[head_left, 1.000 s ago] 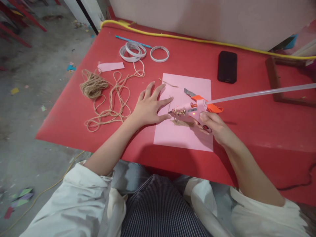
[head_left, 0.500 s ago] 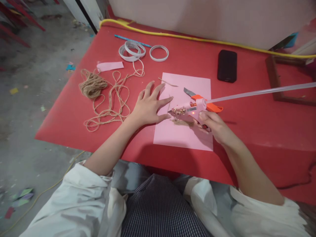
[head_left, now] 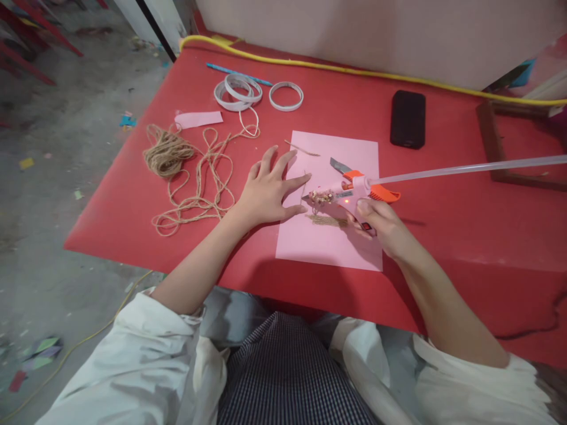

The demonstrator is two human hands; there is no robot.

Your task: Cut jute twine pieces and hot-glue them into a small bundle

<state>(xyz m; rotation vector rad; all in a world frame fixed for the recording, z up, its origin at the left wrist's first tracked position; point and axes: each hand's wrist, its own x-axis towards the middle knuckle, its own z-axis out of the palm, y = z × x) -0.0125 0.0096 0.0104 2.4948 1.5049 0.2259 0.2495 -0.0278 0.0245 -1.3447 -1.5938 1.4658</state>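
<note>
Hot glue gun (head_left: 354, 192), pink with orange trim, in right hand (head_left: 380, 225), grip clamped on the gun's handle, fingers wrapped around it, thumb on top. Gun is tilted low over pink paper sheet (head_left: 328, 242), nozzle pointing left. Clear glue stick (head_left: 469, 169) runs out the back, off to the right. Small cluster of beads (head_left: 319, 196) right at the nozzle; can't tell if it's stuck on or separate. Short bundle of jute twine (head_left: 326, 221) lies on the sheet just below the gun, loose twine strand (head_left: 302, 148) near the sheet's top edge. Left hand (head_left: 266, 190) rests flat, grip open, fingers spread, fingertips on the sheet beside the gun's nozzle. Utility knife (head_left: 341, 167), orange body, on the sheet just behind the gun. Rest of red table (head_left: 465, 260): long loops of jute twine (head_left: 190, 195) beside left hand, pink paper strip (head_left: 198, 119), rolls of white tape (head_left: 238, 93), single tape ring (head_left: 286, 96), blue pen (head_left: 237, 73), black phone (head_left: 407, 118), yellow cable (head_left: 354, 71) along far edge, dark wooden frame (head_left: 491, 141) at right.
</note>
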